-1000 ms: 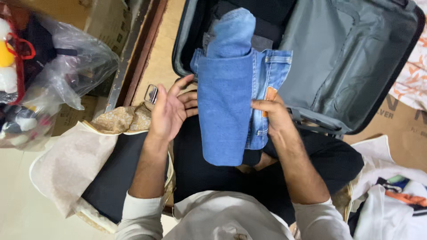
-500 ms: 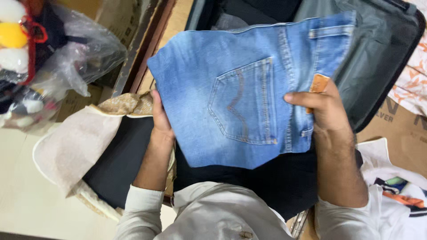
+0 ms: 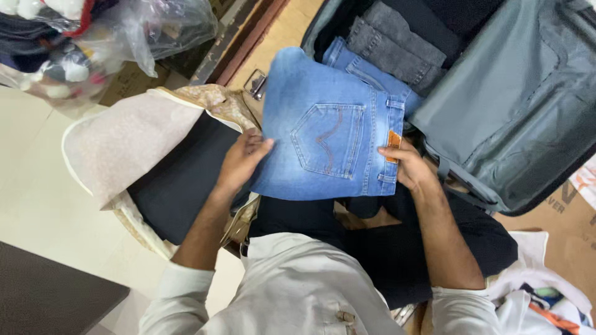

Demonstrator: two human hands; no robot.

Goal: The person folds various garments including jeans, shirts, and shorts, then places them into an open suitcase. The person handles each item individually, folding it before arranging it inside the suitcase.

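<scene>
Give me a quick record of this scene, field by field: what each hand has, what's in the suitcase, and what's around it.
left hand: grips left edge of folded blue jeans
right hand: grips jeans' right edge, by the tan patch
jeans: back pocket up, held over the lap
suitcase: open, grey lining; grey jeans and more denim inside
left of lap: beige garment bag
top left: plastic bag of things
bottom right: white clothes

Suitcase (image 3: 496, 111) right half free — left half stacked.
</scene>
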